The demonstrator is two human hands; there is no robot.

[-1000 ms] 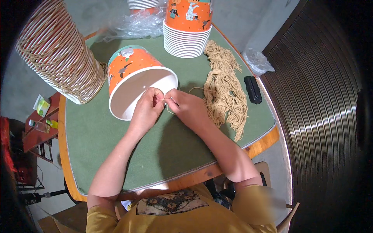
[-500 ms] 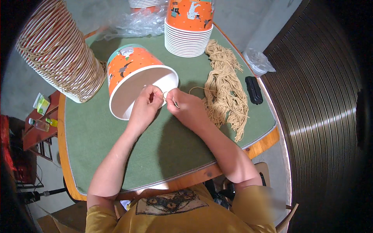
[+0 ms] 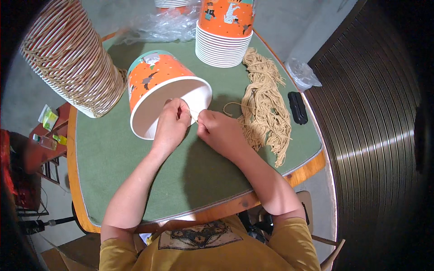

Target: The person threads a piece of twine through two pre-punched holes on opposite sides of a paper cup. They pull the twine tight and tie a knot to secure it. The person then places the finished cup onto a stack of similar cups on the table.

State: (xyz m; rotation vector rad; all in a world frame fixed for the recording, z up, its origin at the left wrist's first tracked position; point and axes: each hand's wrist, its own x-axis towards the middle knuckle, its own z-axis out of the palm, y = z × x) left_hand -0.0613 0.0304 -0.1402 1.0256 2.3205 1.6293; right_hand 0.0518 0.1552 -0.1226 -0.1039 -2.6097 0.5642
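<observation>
Table: it has a wooden edge [image 3: 307,169] and carries a green cloth [image 3: 113,171], on which the work is lying.
Room: on the right stands a dark ribbed metal panel [image 3: 375,126] with a shine across it; on the left, a low red side table [image 3: 36,156] carries a clear bottle [image 3: 44,142] and a small yellow-green one.
Bucket: one orange printed paper bucket [image 3: 158,72] is tilted on its side upon the cloth, its white mouth toward the person; the left hand covers part of the inside.
Left stack: many nested buckets [image 3: 74,58], wound with tan cord, are leaning.
Back stack: more nested buckets [image 3: 224,43] with white rims, near a crumpled clear bag [image 3: 158,28].
Cord bundle: a loose tan bundle [image 3: 266,108] lies right of the hands, beside a black object [image 3: 297,108].
Left hand: the left hand [image 3: 173,119], before the bucket mouth, pinches a thin cord [image 3: 194,115] between thumb and finger.
Right hand: the right hand [image 3: 221,131], just beside, has its fingers curled together and pinches the same cord.
Change: compared with half a second ago, the hands are slightly more apart, and the cord between them is straighter; the bucket remains tilted the same way.
</observation>
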